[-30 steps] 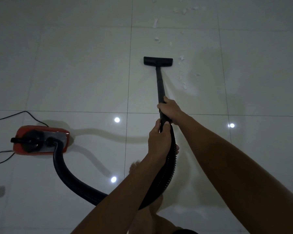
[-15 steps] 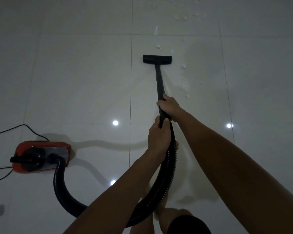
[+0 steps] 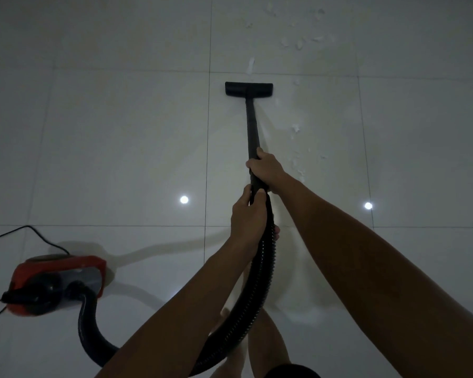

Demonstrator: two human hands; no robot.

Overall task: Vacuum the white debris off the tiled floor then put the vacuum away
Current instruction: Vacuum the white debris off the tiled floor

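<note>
We noted both grips clamped round the wand (image 3: pixel 252 126), right hand (image 3: pixel 265 170) leading, left hand (image 3: pixel 247 218) behind; wand ran toward 12 o'clock, head (image 3: pixel 248 89) there, debris (image 3: pixel 295 129) at its 4 o'clock.

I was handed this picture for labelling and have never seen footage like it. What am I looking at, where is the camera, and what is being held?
No machine is filming from outside: the camera sits on a person's head, looking forward and down, so you see their own forearms and legs. Both hands hold a vacuum cleaner's black wand. The right hand grips it further along, the left hand just behind, where the ribbed hose begins. The hose loops back to the red canister vacuum at lower left, with its thin power cord trailing beside it. The floor nozzle rests on the pale tiled floor. White debris lies scattered right of the wand and beyond the nozzle. The two bright dots are reflected lights.
</note>
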